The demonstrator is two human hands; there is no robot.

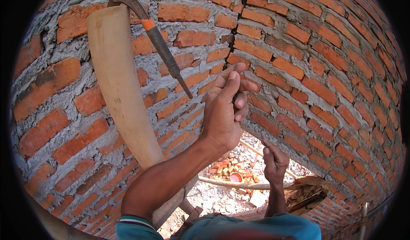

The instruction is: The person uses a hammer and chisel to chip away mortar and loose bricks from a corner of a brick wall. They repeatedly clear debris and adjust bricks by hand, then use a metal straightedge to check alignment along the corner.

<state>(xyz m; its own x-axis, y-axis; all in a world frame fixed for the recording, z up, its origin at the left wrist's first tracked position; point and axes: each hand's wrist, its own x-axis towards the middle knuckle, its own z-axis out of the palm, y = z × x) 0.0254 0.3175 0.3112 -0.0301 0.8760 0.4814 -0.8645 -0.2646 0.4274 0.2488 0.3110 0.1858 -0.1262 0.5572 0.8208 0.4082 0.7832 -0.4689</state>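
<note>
My left hand (223, 112) is raised in front of the corner where two brick walls meet. Its fingers are curled and its thumb points up; whatever lies inside, if anything, is hidden. Lower and to the right is my right hand (275, 161), close to the right-hand wall, with fingers bent inward. I cannot make out anything in its grip. Left of my left hand, a pair of pincers (159, 46) with a dark grey handle and orange band hangs at the top of a thick, pale wooden post (115, 69). Neither hand touches the pincers.
Brick walls with rough grey mortar rise at the left (47, 86) and right (320, 86). Far below, loose bricks (222, 167) and a pinkish round container (235, 177) lie on rubble. A horizontal pole (239, 184) crosses beneath my hands, meeting a broken wooden piece (307, 193).
</note>
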